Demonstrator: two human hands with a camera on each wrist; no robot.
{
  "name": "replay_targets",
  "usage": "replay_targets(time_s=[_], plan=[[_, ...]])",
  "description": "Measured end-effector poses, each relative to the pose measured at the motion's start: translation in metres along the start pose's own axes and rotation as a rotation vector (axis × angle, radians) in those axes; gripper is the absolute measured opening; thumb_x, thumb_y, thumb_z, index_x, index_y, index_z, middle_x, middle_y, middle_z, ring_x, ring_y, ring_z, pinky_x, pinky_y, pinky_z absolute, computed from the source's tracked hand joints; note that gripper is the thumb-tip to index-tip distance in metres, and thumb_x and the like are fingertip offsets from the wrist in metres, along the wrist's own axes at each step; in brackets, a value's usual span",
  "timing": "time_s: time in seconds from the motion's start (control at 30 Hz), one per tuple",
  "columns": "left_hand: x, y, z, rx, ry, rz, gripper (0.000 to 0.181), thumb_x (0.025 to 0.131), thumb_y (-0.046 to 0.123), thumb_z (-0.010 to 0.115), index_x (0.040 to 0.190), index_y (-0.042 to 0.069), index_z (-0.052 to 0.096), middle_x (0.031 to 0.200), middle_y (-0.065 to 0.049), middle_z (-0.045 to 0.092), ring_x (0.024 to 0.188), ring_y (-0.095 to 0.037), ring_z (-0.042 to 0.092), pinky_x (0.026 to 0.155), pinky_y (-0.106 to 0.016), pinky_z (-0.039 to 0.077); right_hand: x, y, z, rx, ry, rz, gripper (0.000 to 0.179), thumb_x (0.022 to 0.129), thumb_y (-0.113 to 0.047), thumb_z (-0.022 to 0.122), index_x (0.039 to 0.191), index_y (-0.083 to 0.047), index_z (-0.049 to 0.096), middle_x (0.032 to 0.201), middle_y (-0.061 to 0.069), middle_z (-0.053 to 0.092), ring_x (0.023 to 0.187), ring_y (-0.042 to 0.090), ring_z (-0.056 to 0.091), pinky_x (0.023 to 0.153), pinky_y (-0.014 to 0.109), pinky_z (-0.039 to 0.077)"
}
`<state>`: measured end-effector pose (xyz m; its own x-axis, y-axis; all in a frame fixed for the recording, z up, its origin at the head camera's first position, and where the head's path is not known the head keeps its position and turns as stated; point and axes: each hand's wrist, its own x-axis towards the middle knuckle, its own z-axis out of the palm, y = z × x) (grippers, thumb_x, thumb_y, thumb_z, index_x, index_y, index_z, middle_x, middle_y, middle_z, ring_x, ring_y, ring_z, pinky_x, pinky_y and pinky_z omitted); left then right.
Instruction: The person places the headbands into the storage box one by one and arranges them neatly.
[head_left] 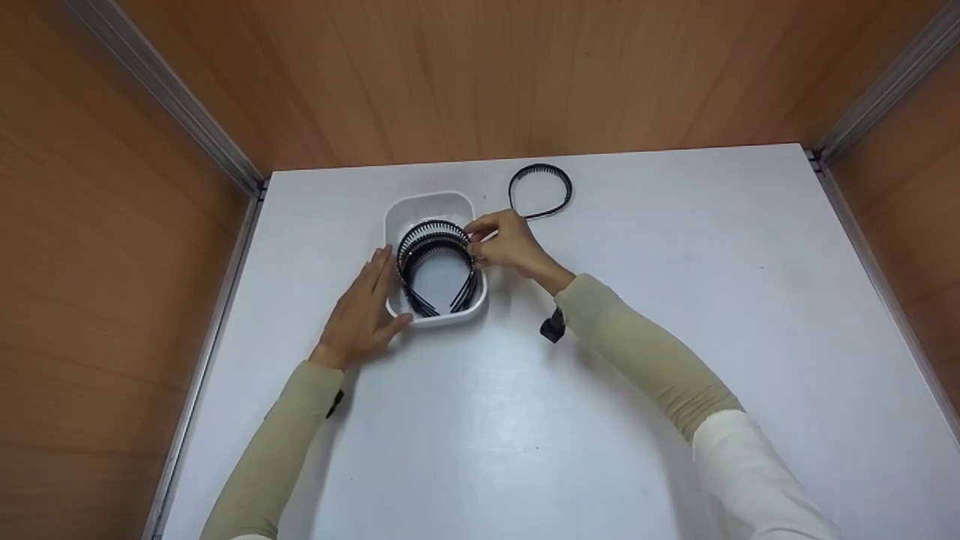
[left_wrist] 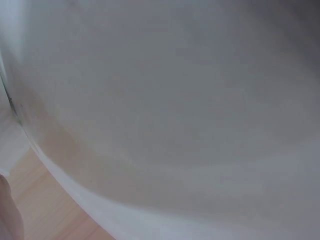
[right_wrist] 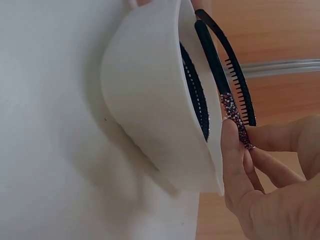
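A white plastic tub (head_left: 441,320) with rounded corners holds several black toothed headbands (head_left: 405,262), stacked in an arch with their ends toward the person. My left hand (head_left: 360,309) lies along the tub's left side, fingers straight, thumb at the near corner. At the right rim, my right hand (head_left: 508,241) pinches a headband between thumb and fingers. In the right wrist view this headband (right_wrist: 231,107) is black, with a beaded, sparkly stretch under the fingertips, and stands above the rim. Another dark headband (right_wrist: 196,92) shows inside the tub. The left wrist view is mostly a blurred pale surface.
Behind and right of the tub, a single black headband (head_left: 568,189) lies on the white table (head_left: 480,420). Wooden panels (head_left: 480,82) stand at the back and both sides, joined by metal corner rails. A small black device (head_left: 553,326) hangs at the right wrist.
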<state>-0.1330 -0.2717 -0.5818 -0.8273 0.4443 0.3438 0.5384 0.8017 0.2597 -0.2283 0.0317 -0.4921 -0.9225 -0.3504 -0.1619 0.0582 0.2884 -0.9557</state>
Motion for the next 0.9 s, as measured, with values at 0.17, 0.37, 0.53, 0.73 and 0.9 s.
replay_targets(time_s=[0.17, 0.37, 0.53, 0.73, 0.9], plan=[[-0.001, 0.000, -0.001, 0.003, -0.022, -0.016, 0.108, 0.102, 0.081, 0.032, 0.170, -0.001, 0.016, 0.179, -0.017, 0.016, 0.167, -0.031, 0.016, 0.136, -0.040, 0.016, 0.000, -0.001, 0.006, -0.068, -0.024, -0.023, 0.033, 0.089, 0.006, 0.072, 0.122, 0.006, 0.077, 0.092, 0.007, 0.069, 0.068, 0.016, 0.072, 0.077, 0.044, 0.069], [-0.001, 0.000, -0.001, 0.000, -0.023, -0.012, 0.109, 0.102, 0.081, 0.031, 0.169, -0.003, 0.015, 0.179, -0.018, 0.015, 0.167, -0.033, 0.016, 0.137, -0.039, 0.016, 0.002, -0.003, 0.010, -0.109, -0.045, -0.005, 0.033, 0.090, 0.007, 0.072, 0.122, 0.005, 0.077, 0.097, 0.010, 0.070, 0.074, 0.018, 0.073, 0.067, 0.029, 0.067], [-0.001, 0.000, -0.001, -0.002, -0.030, -0.017, 0.108, 0.102, 0.080, 0.034, 0.169, -0.003, 0.015, 0.179, -0.018, 0.015, 0.167, -0.031, 0.014, 0.137, -0.035, 0.012, 0.001, -0.005, 0.011, -0.156, -0.052, -0.006, 0.034, 0.090, 0.006, 0.071, 0.123, 0.003, 0.078, 0.100, 0.011, 0.071, 0.075, 0.016, 0.071, 0.068, 0.029, 0.067], [-0.002, 0.000, -0.001, -0.007, -0.069, -0.042, 0.106, 0.103, 0.075, 0.042, 0.170, -0.002, 0.012, 0.181, -0.014, 0.009, 0.168, -0.028, 0.009, 0.137, -0.034, 0.008, 0.001, -0.005, 0.013, -0.206, -0.055, -0.028, 0.034, 0.090, 0.007, 0.069, 0.122, 0.004, 0.078, 0.101, 0.013, 0.073, 0.081, 0.016, 0.070, 0.070, 0.029, 0.067], [-0.003, 0.000, 0.000, -0.010, -0.042, -0.032, 0.105, 0.103, 0.073, 0.046, 0.170, -0.002, 0.014, 0.180, -0.015, 0.012, 0.167, -0.031, 0.013, 0.137, -0.035, 0.010, 0.001, -0.007, 0.015, -0.277, -0.055, -0.045, 0.035, 0.089, 0.007, 0.067, 0.122, 0.004, 0.078, 0.102, 0.014, 0.076, 0.083, 0.018, 0.072, 0.066, 0.023, 0.065]])
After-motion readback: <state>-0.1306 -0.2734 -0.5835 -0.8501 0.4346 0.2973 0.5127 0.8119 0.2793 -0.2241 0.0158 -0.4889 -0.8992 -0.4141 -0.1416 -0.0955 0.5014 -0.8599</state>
